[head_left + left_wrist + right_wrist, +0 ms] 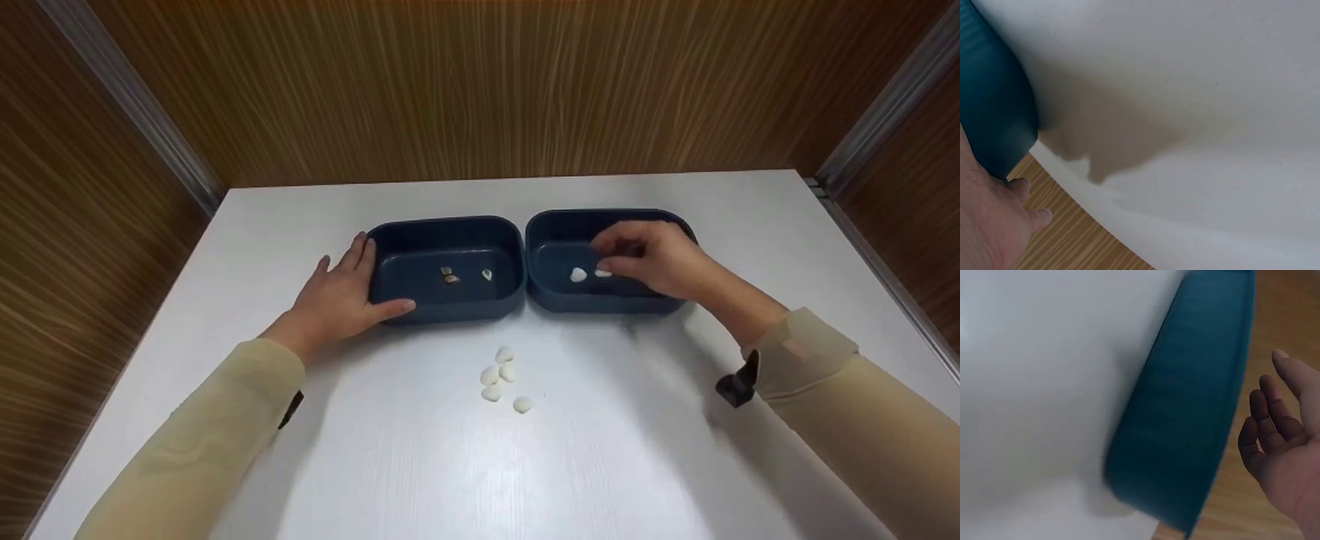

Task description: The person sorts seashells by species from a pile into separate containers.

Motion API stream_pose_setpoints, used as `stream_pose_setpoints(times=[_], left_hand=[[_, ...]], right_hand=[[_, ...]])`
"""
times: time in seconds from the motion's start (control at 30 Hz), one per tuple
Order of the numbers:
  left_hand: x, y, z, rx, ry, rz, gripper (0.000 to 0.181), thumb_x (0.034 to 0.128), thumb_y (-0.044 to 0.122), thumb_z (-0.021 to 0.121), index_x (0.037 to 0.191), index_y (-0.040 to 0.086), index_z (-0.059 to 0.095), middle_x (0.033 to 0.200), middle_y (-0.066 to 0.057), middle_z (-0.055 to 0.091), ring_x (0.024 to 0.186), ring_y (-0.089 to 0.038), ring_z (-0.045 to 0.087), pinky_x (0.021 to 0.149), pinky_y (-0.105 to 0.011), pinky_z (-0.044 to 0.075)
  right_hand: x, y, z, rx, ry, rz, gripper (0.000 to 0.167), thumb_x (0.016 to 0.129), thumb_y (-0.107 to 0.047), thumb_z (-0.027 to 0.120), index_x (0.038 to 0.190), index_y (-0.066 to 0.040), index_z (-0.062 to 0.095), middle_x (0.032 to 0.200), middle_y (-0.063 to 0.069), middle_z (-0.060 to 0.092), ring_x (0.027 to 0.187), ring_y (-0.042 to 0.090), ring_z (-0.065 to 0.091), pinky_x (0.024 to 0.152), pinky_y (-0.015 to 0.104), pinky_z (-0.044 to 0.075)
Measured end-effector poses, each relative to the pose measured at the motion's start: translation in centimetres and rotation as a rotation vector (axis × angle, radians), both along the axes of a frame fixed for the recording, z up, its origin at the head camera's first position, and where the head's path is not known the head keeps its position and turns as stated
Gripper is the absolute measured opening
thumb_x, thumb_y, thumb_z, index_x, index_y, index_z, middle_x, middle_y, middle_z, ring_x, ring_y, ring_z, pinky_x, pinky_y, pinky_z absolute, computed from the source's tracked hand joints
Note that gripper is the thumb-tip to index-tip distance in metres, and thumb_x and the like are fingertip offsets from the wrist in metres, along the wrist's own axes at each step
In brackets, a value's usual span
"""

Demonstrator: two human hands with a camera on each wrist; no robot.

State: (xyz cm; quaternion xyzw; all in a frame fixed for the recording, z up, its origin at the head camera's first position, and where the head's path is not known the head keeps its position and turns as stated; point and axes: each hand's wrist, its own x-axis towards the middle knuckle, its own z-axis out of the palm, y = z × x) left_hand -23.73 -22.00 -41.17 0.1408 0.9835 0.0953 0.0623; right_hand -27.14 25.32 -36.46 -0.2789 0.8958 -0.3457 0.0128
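Observation:
Two dark blue rectangular boxes stand side by side. My left hand [337, 300] rests on the left end of the left box [465, 311], fingers along its side and thumb at the front rim. A few small brown shell-like pieces [451, 279] and a paler one [487, 274] lie inside. Over the right box [600, 302] is my right hand [656, 259], with its thumb apart from the loosely bent fingers; the right wrist view shows nothing between them. White shell-like pieces [577, 275] lie in that box, one partly hidden by the thumb.
Several white shell-like pieces [492, 376] lie on the white table [420, 465] in front of the boxes. Wood-grain panels [480, 90] stand behind the table and at both sides. A dark wrist device [739, 384] hangs by the right sleeve.

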Motion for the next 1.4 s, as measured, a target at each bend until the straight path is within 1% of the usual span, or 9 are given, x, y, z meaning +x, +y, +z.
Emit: stream_pose_setpoints(times=[0.17, 0.27, 0.5, 0.7, 0.87, 1.03, 1.17, 1.3, 1.4], left_hand=[[0.1, 0.0, 0.1, -0.005, -0.009, 0.002, 0.131, 0.0894, 0.093, 0.040, 0.167, -0.004, 0.000, 0.176, -0.022, -0.003, 0.162, -0.035, 0.013, 0.127, -0.065, 0.007], [0.2, 0.0, 0.1, -0.003, -0.010, 0.003, 0.131, 0.0893, 0.093, 0.040, 0.167, -0.004, 0.000, 0.176, -0.022, -0.003, 0.163, -0.035, 0.012, 0.126, -0.065, 0.007], [0.3, 0.0, 0.1, 0.006, -0.019, 0.007, 0.132, 0.0885, 0.094, 0.038, 0.167, -0.004, 0.000, 0.176, -0.022, -0.004, 0.162, -0.036, 0.013, 0.127, -0.065, 0.006], [0.3, 0.0, 0.2, 0.017, -0.029, 0.010, 0.132, 0.0877, 0.095, 0.038, 0.168, -0.003, 0.000, 0.177, -0.020, -0.005, 0.163, -0.034, 0.012, 0.126, -0.065, 0.005], [0.2, 0.0, 0.2, 0.009, -0.032, 0.010, 0.133, 0.0875, 0.095, 0.038, 0.168, -0.003, -0.001, 0.177, -0.020, -0.006, 0.163, -0.034, 0.010, 0.127, -0.065, 0.005], [0.2, -0.1, 0.2, 0.004, -0.030, 0.007, 0.133, 0.0871, 0.096, 0.037, 0.168, -0.003, -0.001, 0.176, -0.021, -0.006, 0.163, -0.035, 0.010, 0.127, -0.065, 0.005], [0.3, -0.1, 0.2, 0.007, -0.016, 0.002, 0.133, 0.0875, 0.095, 0.038, 0.167, -0.004, 0.001, 0.176, -0.022, -0.004, 0.163, -0.035, 0.011, 0.126, -0.065, 0.006], [0.3, -0.1, 0.3, 0.008, -0.011, 0.001, 0.132, 0.0882, 0.095, 0.039, 0.167, -0.004, 0.001, 0.176, -0.023, -0.003, 0.163, -0.035, 0.012, 0.126, -0.066, 0.006], [0.3, -0.1, 0.2, 0.009, -0.012, 0.001, 0.132, 0.0884, 0.095, 0.038, 0.167, -0.004, 0.001, 0.176, -0.023, -0.003, 0.163, -0.035, 0.012, 0.126, -0.065, 0.006]], right_hand=[[2.3, -2.0, 0.1, -0.074, 0.081, 0.139, 0.024, 0.090, -0.001, 0.084, 0.113, -0.007, 0.080, 0.103, 0.006, 0.077, 0.089, 0.016, 0.068, 0.076, 0.018, 0.054], [3.6, -3.2, 0.0, -0.087, 0.095, 0.206, 0.025, 0.088, -0.001, 0.086, 0.112, -0.005, 0.080, 0.103, 0.006, 0.078, 0.090, 0.015, 0.069, 0.077, 0.020, 0.055], [6.1, -5.5, -0.3, -0.052, 0.006, 0.314, 0.023, 0.091, -0.006, 0.085, 0.112, -0.012, 0.081, 0.105, 0.000, 0.078, 0.091, 0.014, 0.071, 0.080, 0.029, 0.060], [7.3, -6.7, -1.9, -0.022, -0.060, 0.402, 0.021, 0.092, -0.006, 0.083, 0.113, -0.009, 0.079, 0.104, 0.006, 0.078, 0.090, 0.014, 0.071, 0.078, 0.032, 0.060], [8.0, -7.4, -3.8, -0.012, -0.140, 0.437, 0.018, 0.092, -0.004, 0.082, 0.110, -0.005, 0.080, 0.100, 0.006, 0.078, 0.088, 0.012, 0.070, 0.077, 0.030, 0.058], [8.7, -7.9, -5.3, -0.037, -0.211, 0.446, 0.017, 0.090, -0.002, 0.083, 0.106, -0.006, 0.081, 0.095, 0.002, 0.076, 0.086, 0.009, 0.067, 0.077, 0.027, 0.057], [9.0, -8.1, -6.1, -0.049, -0.232, 0.463, 0.018, 0.089, 0.000, 0.083, 0.106, -0.007, 0.081, 0.097, 0.003, 0.076, 0.088, 0.012, 0.067, 0.081, 0.026, 0.057], [9.2, -8.2, -6.6, -0.054, -0.261, 0.476, 0.020, 0.089, -0.001, 0.085, 0.108, -0.006, 0.081, 0.103, 0.006, 0.077, 0.096, 0.019, 0.072, 0.089, 0.029, 0.058], [9.2, -8.2, -6.8, -0.065, -0.290, 0.476, 0.022, 0.088, -0.002, 0.086, 0.109, -0.005, 0.081, 0.105, 0.007, 0.077, 0.101, 0.020, 0.073, 0.093, 0.031, 0.059]])
